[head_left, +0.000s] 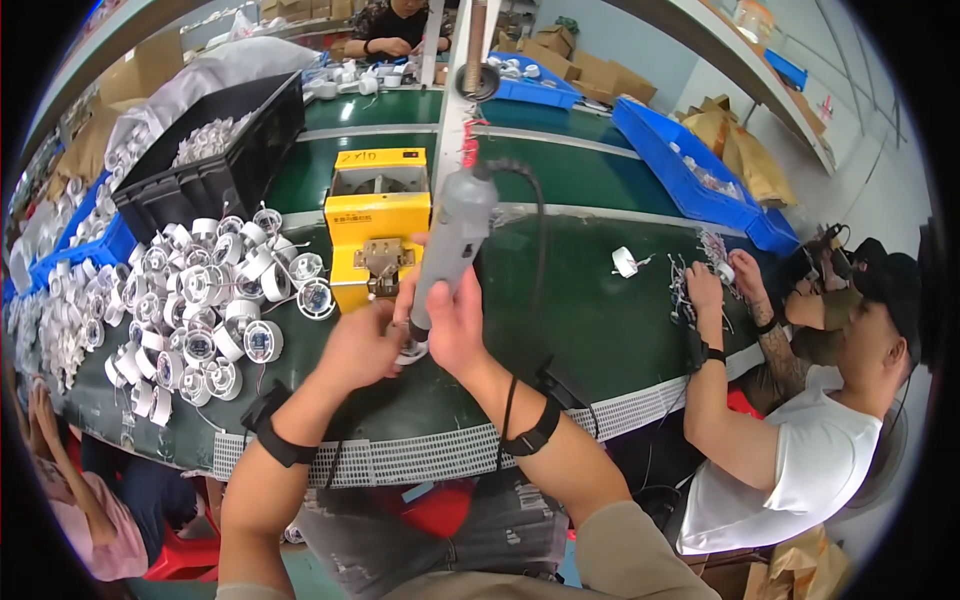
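My right hand [455,322] is wrapped round a grey electric screwdriver [459,235], which points down with its cord at the top. Below its tip, a round white plastic housing [413,352] shows in part between my hands. My left hand [362,346] has its fingers closed at that housing, steadying it; the fingers hide most of it. Just behind my hands stands a yellow screw feeder [377,215] with a metal outlet at its front. To the left of my left hand lies a heap of similar round white housings [200,300] with clear fronts and thin wires.
A black bin [215,160] of small white parts stands at the far left, near a blue tray [90,245]. More blue trays [680,180] lie at the right and back. One white piece [625,262] rests apart on the green table. Co-workers sit at right, left and far side.
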